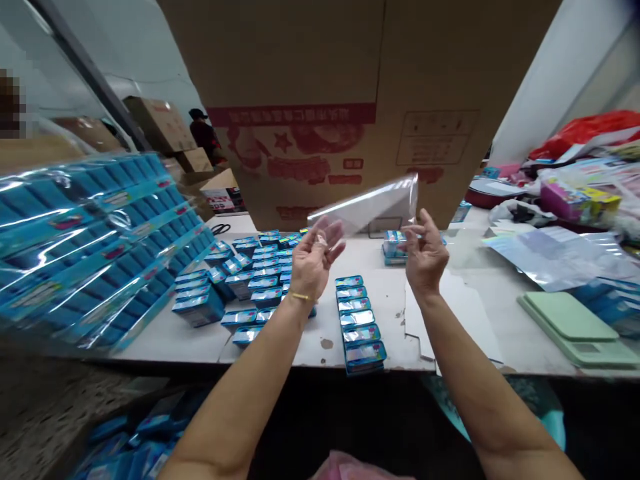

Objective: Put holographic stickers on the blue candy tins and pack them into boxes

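Note:
Above the table I hold up a clear plastic bag point(373, 203) between both hands. My left hand point(316, 252) has its thumb and fingers closed on the bag's left end, with some fingers showing through the film. My right hand point(425, 252) pinches the lower right corner. Below the bag, a row of small blue boxes point(356, 319) runs toward the table's front edge. Many more blue boxes point(265, 280) stand in loose rows left of my left hand. A short stack of blue boxes point(394, 247) sits behind my right hand.
A large brown carton point(310, 73) stands behind the table. Wrapped blue boxes point(100, 233) are stacked at left. White card sheets point(455, 320), a green scale point(575, 327) and piled plastic packaging point(565, 247) lie at right. Black scissors point(220, 229) lie at the back. Another person point(203, 137) is in the background.

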A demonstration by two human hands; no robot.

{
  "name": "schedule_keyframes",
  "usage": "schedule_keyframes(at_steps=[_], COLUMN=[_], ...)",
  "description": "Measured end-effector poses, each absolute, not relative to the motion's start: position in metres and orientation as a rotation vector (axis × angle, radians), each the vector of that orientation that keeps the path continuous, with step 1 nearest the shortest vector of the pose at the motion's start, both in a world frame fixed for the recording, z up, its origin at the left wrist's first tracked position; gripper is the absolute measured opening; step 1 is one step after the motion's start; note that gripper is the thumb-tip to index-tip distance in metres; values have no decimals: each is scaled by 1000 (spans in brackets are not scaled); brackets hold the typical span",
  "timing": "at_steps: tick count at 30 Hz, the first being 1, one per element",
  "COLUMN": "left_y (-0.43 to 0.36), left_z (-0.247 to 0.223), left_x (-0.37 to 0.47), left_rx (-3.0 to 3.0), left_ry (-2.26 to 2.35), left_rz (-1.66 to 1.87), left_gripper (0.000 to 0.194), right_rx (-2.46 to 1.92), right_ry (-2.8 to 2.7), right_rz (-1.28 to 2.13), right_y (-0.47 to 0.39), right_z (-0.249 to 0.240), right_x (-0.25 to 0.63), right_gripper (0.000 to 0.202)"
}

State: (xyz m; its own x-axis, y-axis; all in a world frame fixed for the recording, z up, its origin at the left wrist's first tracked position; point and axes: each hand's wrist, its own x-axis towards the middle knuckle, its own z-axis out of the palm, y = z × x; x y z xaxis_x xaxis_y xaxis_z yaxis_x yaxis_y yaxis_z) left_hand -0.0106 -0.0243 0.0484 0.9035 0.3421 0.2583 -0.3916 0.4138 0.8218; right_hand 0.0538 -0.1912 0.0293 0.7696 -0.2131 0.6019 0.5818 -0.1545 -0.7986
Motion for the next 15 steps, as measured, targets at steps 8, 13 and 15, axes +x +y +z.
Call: schedule_keyframes(at_steps=[8,13,15], left_y=[-13,0,4], left_z=[-64,-118,-135], left_x=[57,78,73], left_rx=[1066,1309,1526], left_ry=[437,598,634], left_rz=[468,459,404], left_gripper=[29,35,34], right_rx=[-1416,-1451,-1483], right_ry=[50,56,56], right_rz=[-37,157,187], right_y=[-144,-130,-133], right_z=[-47,-107,-124], right_x=[134,151,145], right_gripper=[19,14,13])
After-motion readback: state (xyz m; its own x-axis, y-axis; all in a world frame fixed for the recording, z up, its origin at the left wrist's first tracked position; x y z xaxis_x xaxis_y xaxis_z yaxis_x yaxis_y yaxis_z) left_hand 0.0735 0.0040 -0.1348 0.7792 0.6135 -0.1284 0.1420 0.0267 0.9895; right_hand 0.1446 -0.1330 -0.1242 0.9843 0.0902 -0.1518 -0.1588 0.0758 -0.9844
